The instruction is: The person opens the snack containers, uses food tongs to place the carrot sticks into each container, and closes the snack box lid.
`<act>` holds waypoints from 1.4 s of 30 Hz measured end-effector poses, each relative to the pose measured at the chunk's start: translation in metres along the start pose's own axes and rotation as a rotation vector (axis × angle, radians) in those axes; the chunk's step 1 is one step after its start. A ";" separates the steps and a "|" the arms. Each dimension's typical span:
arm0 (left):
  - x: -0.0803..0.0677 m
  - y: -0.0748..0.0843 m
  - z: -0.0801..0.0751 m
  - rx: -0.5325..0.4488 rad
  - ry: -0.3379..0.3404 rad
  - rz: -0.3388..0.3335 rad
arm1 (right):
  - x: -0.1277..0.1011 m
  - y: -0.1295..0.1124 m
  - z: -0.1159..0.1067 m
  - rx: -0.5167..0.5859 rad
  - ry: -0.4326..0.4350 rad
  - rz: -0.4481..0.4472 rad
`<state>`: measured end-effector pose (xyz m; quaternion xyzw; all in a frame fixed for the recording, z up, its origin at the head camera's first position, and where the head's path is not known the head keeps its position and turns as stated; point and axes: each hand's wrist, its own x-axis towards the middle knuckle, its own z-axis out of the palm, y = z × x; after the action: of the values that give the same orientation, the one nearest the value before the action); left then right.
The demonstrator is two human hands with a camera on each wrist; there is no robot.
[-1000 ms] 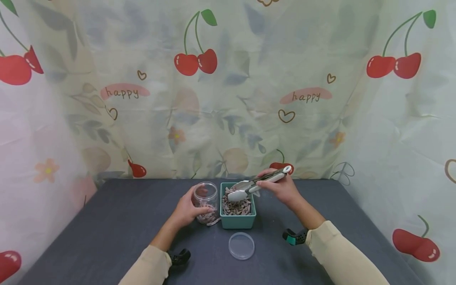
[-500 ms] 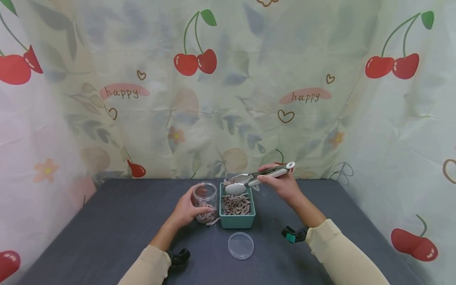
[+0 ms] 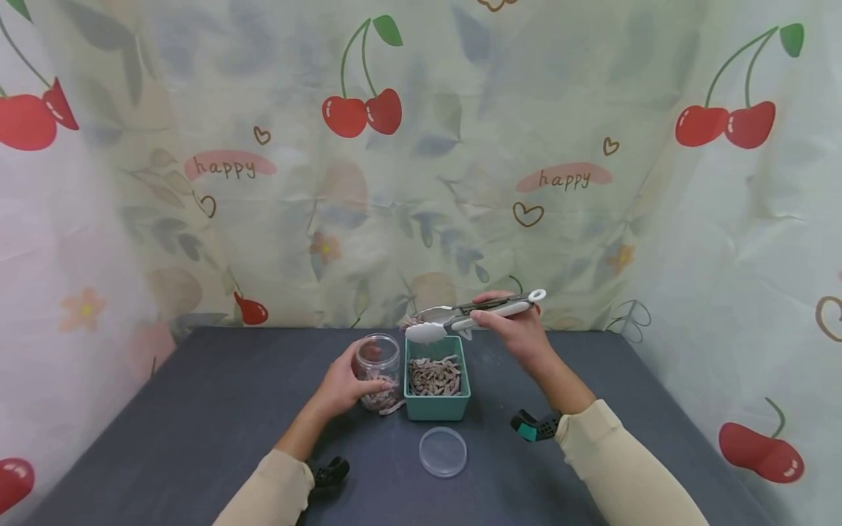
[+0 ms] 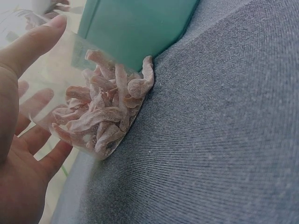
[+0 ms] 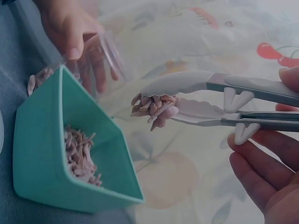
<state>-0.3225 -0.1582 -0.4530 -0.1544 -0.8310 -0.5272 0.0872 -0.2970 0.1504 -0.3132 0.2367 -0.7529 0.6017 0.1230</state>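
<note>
Head view: backdrop cloth w/ cherries, "happy" printed twice. Left hand wraps round a clear jar standing on the grey table, fingers curled on the glass, forearm angled in from lower left. Right hand held up over the far end of the teal tub, squeezing tongs that point left; tips closed on a small clump of dried pink strips, above tub & just right of jar mouth. Clear lid lies nearer the person. Left wrist view: jar tilted, strips heaped inside, touching tub wall; one strip sticks out. Right wrist view: tong tips clamp the clump, thumb & fingers pinching both arms.
</note>
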 end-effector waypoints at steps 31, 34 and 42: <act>-0.003 0.006 -0.001 -0.022 -0.009 -0.019 | 0.013 0.022 0.038 0.234 -0.032 -0.137; -0.004 0.006 -0.001 -0.026 -0.010 -0.023 | 0.012 0.023 0.042 0.227 -0.040 -0.125; 0.000 -0.002 0.000 0.003 -0.001 -0.060 | 0.012 0.027 0.045 0.197 -0.072 -0.069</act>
<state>-0.3233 -0.1590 -0.4543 -0.1293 -0.8362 -0.5282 0.0712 -0.3162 0.1093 -0.3418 0.2947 -0.6856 0.6592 0.0924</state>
